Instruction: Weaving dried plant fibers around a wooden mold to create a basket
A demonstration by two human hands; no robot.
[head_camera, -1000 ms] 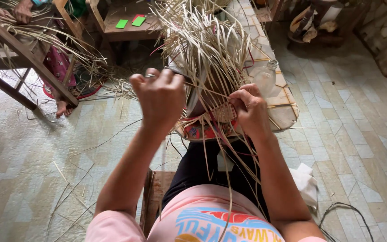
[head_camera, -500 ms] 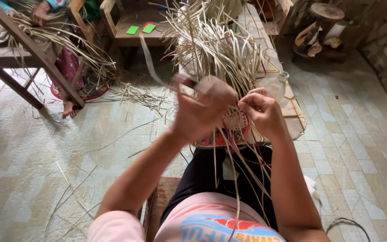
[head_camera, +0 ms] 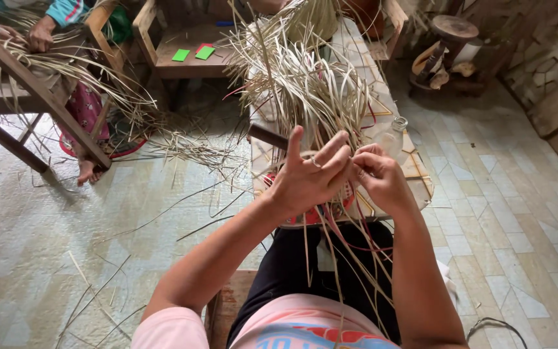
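My left hand (head_camera: 308,178) lies with fingers spread against a half-woven straw basket (head_camera: 345,191), a ring on one finger. A dark tool handle (head_camera: 266,136) sticks out from behind its index finger, apparently held under the palm. My right hand (head_camera: 379,176) pinches pale straw strands at the woven edge, right beside the left fingertips. Long loose strands (head_camera: 305,77) fan upward from the piece, and others hang down over my lap (head_camera: 343,258).
The work rests on a low patterned table (head_camera: 418,174) carrying a clear glass bottle (head_camera: 396,129). Another person's hand (head_camera: 40,35) and foot (head_camera: 85,171) show by a wooden bench (head_camera: 40,90) at top left. Straw scraps (head_camera: 188,145) litter the tiled floor. A wooden chair (head_camera: 182,61) holds green cards.
My left hand came down from a raised pull to the left and now rests spread against the basket next to the right hand. The right hand stayed pinched on the strands.
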